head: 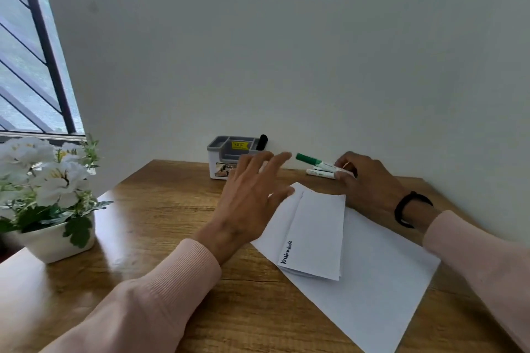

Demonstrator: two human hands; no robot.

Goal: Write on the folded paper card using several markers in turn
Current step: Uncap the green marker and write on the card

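Centrally on wooden desk [172, 238]: folded paper card [315, 235], black writing along near-left edge, atop larger white sheet [381, 289]. Left hand [246, 200] hovering, fingers spread, partly hiding grey organizer [229, 149]. Right hand [370, 180] pinching green-capped marker [312, 160]; second marker [319, 173] just below. Flower pot [51, 198] far left.

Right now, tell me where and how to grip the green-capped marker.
Grip the green-capped marker on its white barrel, coming from the right, as the right hand does. The cap end points left and up, leaving it free for the open left hand.
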